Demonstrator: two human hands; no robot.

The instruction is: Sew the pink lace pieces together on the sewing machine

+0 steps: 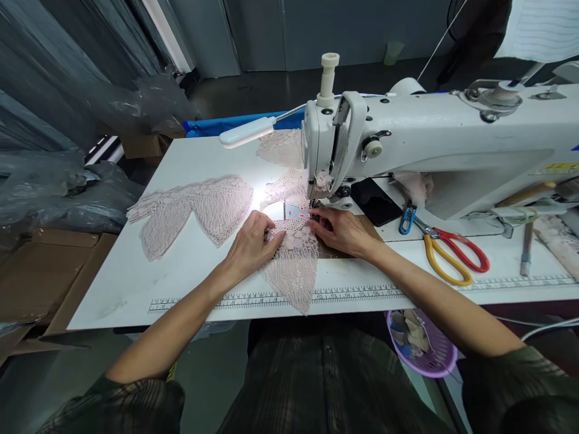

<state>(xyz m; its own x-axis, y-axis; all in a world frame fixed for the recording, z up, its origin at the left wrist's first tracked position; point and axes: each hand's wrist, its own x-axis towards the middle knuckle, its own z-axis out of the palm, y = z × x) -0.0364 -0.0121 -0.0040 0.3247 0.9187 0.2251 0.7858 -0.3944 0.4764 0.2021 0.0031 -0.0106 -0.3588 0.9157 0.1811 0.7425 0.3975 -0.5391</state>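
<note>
A pale pink lace piece (294, 271) lies in front of the sewing machine's needle area, its pointed end towards the table's front edge. My left hand (253, 244) is at its left side, thumb and fingers closed on the lace edge. Close by the presser foot (313, 208), my right hand (337, 230) has bent fingers pinching the lace's upper right edge. Behind the needle, more pink lace (287, 187) continues across the table. The fingertips partly hide the lace edge at the needle.
Joined lace pieces (203, 208) lie on the left of the white table (122, 283). The sewing machine (429, 132) fills the right. Beside it are a black phone (376, 202), blue thread snips (407, 218) and scissors (452, 253). A purple basket (436, 361) holds scraps below.
</note>
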